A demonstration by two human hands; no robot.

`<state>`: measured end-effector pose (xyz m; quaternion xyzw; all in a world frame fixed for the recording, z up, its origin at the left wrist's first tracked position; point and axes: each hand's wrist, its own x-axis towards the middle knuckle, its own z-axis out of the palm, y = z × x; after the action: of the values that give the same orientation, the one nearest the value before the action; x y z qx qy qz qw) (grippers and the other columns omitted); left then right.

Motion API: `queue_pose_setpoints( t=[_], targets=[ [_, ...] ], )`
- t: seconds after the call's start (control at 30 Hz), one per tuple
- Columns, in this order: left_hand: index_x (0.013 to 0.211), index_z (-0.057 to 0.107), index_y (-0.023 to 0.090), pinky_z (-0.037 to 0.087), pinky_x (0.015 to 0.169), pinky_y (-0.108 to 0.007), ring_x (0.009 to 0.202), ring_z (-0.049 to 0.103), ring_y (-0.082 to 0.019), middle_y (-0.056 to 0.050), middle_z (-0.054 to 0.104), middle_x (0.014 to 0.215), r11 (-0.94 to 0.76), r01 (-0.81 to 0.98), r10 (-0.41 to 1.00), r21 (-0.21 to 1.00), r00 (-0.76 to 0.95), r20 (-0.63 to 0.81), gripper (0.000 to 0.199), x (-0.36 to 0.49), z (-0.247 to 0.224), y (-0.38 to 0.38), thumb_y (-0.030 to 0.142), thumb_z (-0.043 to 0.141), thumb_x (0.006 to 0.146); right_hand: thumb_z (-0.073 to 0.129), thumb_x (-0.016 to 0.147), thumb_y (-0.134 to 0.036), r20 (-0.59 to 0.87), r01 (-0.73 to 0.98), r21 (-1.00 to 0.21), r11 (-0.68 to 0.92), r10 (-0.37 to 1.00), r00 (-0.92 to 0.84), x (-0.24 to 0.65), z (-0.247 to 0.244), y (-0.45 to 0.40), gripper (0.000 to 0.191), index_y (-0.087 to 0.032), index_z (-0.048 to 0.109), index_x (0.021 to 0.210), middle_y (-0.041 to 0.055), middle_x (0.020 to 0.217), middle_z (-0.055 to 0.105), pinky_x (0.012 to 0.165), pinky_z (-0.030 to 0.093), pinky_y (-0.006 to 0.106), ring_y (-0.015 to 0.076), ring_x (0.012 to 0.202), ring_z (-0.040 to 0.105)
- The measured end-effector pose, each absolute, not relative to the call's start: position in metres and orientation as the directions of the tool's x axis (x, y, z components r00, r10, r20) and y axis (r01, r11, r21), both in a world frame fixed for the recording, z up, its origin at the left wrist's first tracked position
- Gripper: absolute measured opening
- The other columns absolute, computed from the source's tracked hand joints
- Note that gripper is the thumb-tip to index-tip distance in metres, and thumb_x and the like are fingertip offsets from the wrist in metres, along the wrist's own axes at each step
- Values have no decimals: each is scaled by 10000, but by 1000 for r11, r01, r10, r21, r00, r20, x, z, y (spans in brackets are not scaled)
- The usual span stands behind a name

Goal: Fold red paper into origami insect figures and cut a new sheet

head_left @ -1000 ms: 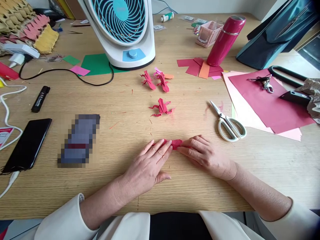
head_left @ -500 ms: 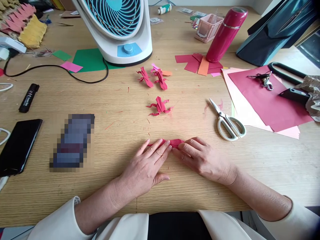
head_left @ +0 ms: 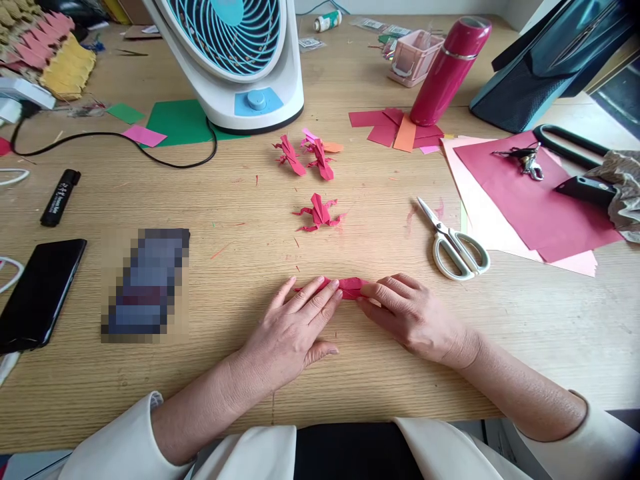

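A narrow folded piece of red paper (head_left: 351, 287) lies flat on the wooden table, close in front of me. My left hand (head_left: 295, 327) is open, its fingers laid flat over the left part of the paper and its thumb apart. At the paper's right end, my right hand (head_left: 407, 317) is closed, thumb and index finger pinching the paper; that end is partly hidden. Straight ahead sits a red origami frog (head_left: 320, 213), with two more folded red figures, one (head_left: 290, 155) on the left and one (head_left: 320, 159) on the right, farther back.
White-handled scissors (head_left: 453, 243) lie right of my hands, beside large red and pink sheets (head_left: 530, 193). A fan (head_left: 250, 80) and a red thermos (head_left: 453, 70) stand at the back. Left are a black marker (head_left: 60, 197), a black phone (head_left: 43, 293) and a blurred-out object (head_left: 147, 283).
My right hand has shifted slightly right along the folded paper, uncovering a little more of it near the fingertips. The left hand stays pressed in place.
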<state>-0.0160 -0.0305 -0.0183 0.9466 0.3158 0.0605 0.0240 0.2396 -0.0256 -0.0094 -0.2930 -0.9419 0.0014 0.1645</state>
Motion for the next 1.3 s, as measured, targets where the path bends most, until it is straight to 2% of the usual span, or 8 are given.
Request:
queue_pose_setpoints(
  t=[0.2, 0.37, 0.53, 0.63, 0.8, 1.03, 1.17, 1.3],
  targets=[
    [1438, 468, 100, 297, 1155, -521, 1395, 429, -301, -116, 472, 1522, -801, 586, 598, 118, 790, 133, 602, -15, -18, -28, 507, 412, 999, 444, 963, -62, 373, 557, -73, 828, 540, -754, 250, -13, -21, 258, -148, 637, 815, 112, 971, 655, 664, 426, 359, 185, 738, 536],
    [1197, 661, 170, 420, 1046, -424, 1217, 583, -228, -73, 659, 1320, -767, 603, 641, 219, 731, 235, 264, -5, -13, -16, 209, 493, 998, 434, 968, -85, 351, 642, -323, 695, 718, -601, 252, -19, -16, 236, -146, 617, 1104, 120, 1060, 626, 767, 503, 338, 200, 884, 597],
    [854, 658, 185, 463, 884, -381, 975, 608, -208, -41, 692, 1082, -659, 653, 744, 374, 638, 196, 77, 12, -5, 0, 198, 625, 922, 477, 954, -102, 320, 655, -477, 586, 810, -492, 248, -22, -14, 230, -162, 595, 1143, 104, 1027, 614, 758, 512, 324, 197, 872, 610],
    [877, 595, 187, 462, 843, -370, 937, 597, -219, -33, 657, 980, -555, 711, 810, 431, 580, 87, 149, 18, -4, 6, 186, 736, 829, 478, 956, -112, 310, 632, -531, 565, 823, -476, 248, -23, -12, 225, -178, 601, 1132, 104, 1035, 611, 782, 507, 328, 201, 888, 611],
    [933, 569, 197, 450, 880, -395, 985, 586, -249, -38, 632, 1005, -486, 750, 841, 449, 541, 8, 270, 19, -7, 10, 188, 785, 771, 498, 962, -145, 280, 582, -634, 509, 853, -440, 248, -21, -10, 183, -176, 616, 1098, 91, 1010, 617, 756, 487, 301, 181, 849, 609],
    [922, 508, 206, 452, 755, -292, 854, 625, -183, 7, 635, 912, -445, 628, 832, 639, 554, 35, 293, 21, -12, 14, 93, 734, 775, 602, 949, -340, 188, 583, -677, 449, 872, -452, 239, -18, -10, 241, -152, 651, 1093, 88, 956, 655, 777, 449, 324, 199, 861, 595],
    [1021, 529, 219, 443, 702, -259, 781, 653, -154, 36, 671, 853, -383, 585, 847, 715, 531, 20, 298, 23, -14, 12, 116, 709, 807, 639, 922, -328, 161, 572, -712, 407, 888, -432, 234, -17, -10, 175, -161, 672, 959, 45, 854, 671, 753, 407, 312, 176, 795, 581],
    [917, 578, 216, 417, 644, -225, 714, 634, -120, 51, 678, 804, -375, 539, 852, 755, 521, 51, 197, 24, -11, 8, 165, 730, 801, 660, 895, -311, 111, 512, -798, 317, 913, -391, 230, -16, -12, 166, -162, 661, 823, -4, 713, 622, 668, 380, 270, 121, 651, 521]
  ],
)
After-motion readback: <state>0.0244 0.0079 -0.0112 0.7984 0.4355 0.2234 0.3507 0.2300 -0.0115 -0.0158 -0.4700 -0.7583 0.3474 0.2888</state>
